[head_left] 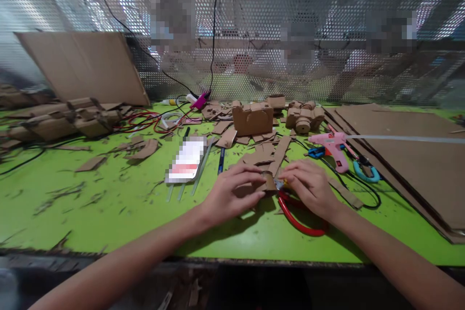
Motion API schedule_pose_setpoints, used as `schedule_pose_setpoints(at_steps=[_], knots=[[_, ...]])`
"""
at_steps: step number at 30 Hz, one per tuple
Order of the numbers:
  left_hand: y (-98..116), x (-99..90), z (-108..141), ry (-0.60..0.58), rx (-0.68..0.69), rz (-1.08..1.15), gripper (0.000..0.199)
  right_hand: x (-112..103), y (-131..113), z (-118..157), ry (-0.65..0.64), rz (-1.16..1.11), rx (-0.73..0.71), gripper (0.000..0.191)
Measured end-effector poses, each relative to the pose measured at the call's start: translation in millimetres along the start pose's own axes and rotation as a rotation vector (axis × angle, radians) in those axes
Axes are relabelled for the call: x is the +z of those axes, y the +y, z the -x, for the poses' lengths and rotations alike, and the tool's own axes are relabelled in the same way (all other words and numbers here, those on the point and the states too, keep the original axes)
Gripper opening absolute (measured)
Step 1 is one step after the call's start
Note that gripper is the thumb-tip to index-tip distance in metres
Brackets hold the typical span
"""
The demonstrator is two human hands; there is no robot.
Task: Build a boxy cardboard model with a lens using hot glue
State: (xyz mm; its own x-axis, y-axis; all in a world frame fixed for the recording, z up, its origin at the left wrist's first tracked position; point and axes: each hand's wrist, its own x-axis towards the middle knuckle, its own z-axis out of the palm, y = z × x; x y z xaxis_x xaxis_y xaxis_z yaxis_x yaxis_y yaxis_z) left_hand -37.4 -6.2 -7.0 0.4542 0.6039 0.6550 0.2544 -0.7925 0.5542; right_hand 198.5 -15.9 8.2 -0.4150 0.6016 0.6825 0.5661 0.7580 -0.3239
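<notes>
Seemingly mid-shaping: left fingers [253, 200] grip a curved brown cardboard piece [269, 183]; right fingers' [296, 166] hold is unclear; next calls for steadiness.

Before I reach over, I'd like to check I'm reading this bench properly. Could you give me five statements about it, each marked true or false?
1. The left hand holds a small curved piece of cardboard. True.
2. The right hand is gripping the glue gun. False: the pink glue gun lies on the table, apart from the right hand.
3. A cardboard camera stands farther back than the glue gun. True.
4. The turquoise handle lies left of the glue gun. False: the turquoise handle lies to its right.
5. The tabletop is green. True.
</notes>
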Motion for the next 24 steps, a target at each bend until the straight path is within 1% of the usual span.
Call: schedule_pose_setpoints(at_steps=[2,4,5,6,10,18,24], knots=[[0,-0.8,0,0.034,0.084,0.01,0.017,1,-2,1,-0.036,-0.041,0.015,0.029],[0,-1.1,1,0.038,0.145,0.029,0.019,3,-4,3,-0.086,-0.106,0.01,0.051],[0,-0.9,2,0.035,0.167,0.037,0.02,4,-5,4,-0.11,-0.141,0.006,0.058],[0,-0.7,3,0.031,0.188,0.046,0.021,6,-6,5,-0.127,-0.17,0.002,0.06],[-1,0.3,4,0.034,0.249,0.055,0.02,10,-8,9,-0.119,-0.207,-0.006,0.052],[2,-2.0,5,-0.004,0.27,0.015,0.027,10,-5,10,-0.047,-0.188,-0.089,0.054],[2,-2.1,4,-0.004,0.294,0.0,0.027,11,-3,11,-0.02,-0.17,-0.138,0.059]])
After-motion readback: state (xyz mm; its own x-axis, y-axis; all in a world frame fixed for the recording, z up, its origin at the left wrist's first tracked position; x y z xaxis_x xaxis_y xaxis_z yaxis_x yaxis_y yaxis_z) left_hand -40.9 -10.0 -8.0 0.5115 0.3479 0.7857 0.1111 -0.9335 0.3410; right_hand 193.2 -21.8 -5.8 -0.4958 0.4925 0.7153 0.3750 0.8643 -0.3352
